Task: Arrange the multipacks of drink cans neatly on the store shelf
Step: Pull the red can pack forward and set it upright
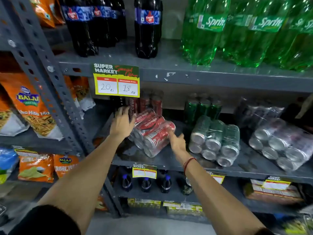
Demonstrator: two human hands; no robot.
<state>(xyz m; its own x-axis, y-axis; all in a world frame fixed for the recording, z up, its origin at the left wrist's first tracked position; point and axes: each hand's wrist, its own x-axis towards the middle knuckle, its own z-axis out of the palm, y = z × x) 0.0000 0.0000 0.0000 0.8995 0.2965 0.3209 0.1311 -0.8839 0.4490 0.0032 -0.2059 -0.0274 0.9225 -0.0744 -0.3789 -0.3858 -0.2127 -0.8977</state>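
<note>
Two bare forearms are stretched toward the middle shelf [169,162], and the red pack [151,131] is taken as the landmark. The right hand [177,141] is seen at the pack's near right corner, fingers spread and touching the wrap, nothing clenched. The left hand [122,123] is laid flat against the pack's upper left side, likewise released rather than closed; the pack is steadied between both, not lifted. The red pack lies on its side, skewed across the shelf, can ends facing outward. Right of it the green pack [215,140] is tipped over as well, and further right the clear pack [281,143] is also lying askew. Behind the red pack, upright red cans [152,101] are stood at the back. The task is judged barely begun: all three front packs remain to be straightened.
</note>
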